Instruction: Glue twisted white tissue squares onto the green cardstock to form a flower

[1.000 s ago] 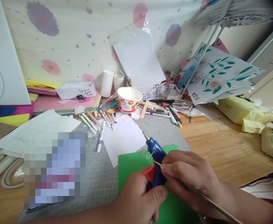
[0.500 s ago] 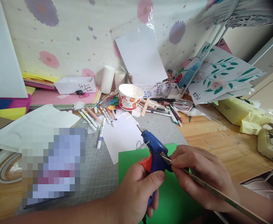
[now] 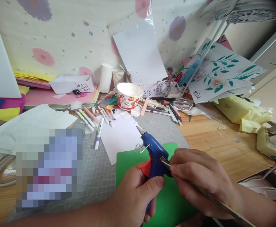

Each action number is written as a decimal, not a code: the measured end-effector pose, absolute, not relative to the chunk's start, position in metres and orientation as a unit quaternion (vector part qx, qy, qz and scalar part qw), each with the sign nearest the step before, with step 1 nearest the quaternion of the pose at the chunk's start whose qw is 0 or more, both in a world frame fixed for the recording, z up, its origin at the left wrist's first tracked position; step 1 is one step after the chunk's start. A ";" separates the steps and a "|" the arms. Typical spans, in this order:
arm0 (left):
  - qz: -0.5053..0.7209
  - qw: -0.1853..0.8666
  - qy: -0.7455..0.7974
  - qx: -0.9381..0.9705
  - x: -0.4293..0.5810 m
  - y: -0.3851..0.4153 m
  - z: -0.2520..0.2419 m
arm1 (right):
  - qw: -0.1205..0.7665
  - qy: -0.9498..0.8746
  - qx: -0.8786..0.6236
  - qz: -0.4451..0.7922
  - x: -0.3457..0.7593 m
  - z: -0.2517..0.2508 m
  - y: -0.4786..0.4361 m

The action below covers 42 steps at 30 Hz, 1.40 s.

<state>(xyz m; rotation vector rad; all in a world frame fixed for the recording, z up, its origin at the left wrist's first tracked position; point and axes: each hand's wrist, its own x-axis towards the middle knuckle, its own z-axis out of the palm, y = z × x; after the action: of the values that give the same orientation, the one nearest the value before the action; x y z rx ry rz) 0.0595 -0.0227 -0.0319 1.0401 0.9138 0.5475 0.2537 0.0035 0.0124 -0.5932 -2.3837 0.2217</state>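
A blue hot glue gun [image 3: 155, 146] with an orange trigger is gripped in my left hand [image 3: 138, 195]. Its metal nozzle points up and to the left, and a wire stand sticks out beside it. My right hand [image 3: 201, 179] is closed at the rear of the gun, pinching a long thin strip [image 3: 219, 201] that looks pale with green markings. The strip's small end lies over the gun's body, and its length runs back beneath the hand to the lower right; whether it touches the gun I cannot tell. Below both hands lies a green sheet [image 3: 126, 160].
A white paper [image 3: 121, 135] lies on the grey cutting mat [image 3: 90, 167]. Several markers [image 3: 99, 132] and a printed paper bowl [image 3: 129, 97] stand or lie behind it. At left is a blurred-out device [image 3: 55, 170]. A yellow tissue pack [image 3: 242, 113] sits at right.
The whole view has shifted slightly, so things sit a little further left and up. Both hands keep their holds, with the strip's end still at the gun's body.
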 end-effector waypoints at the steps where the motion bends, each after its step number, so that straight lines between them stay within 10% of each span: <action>1: 0.250 0.733 0.417 0.475 0.060 -0.023 -0.032 | 0.327 -0.915 -0.223 0.078 0.254 0.012 0.004; 31: 0.263 0.717 0.431 0.480 0.060 -0.022 -0.031 | 0.445 -0.845 -0.244 0.166 0.248 0.006 0.006; 42: 0.252 0.719 0.429 0.485 0.060 -0.023 -0.031 | 0.364 -0.901 -0.222 0.086 0.246 0.009 0.009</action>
<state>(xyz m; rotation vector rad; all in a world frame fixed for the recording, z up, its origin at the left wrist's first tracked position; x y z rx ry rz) 0.0601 -0.0226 -0.0306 1.0716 0.9497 0.5572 0.2464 0.0090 0.0094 -0.5709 -2.3170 0.2200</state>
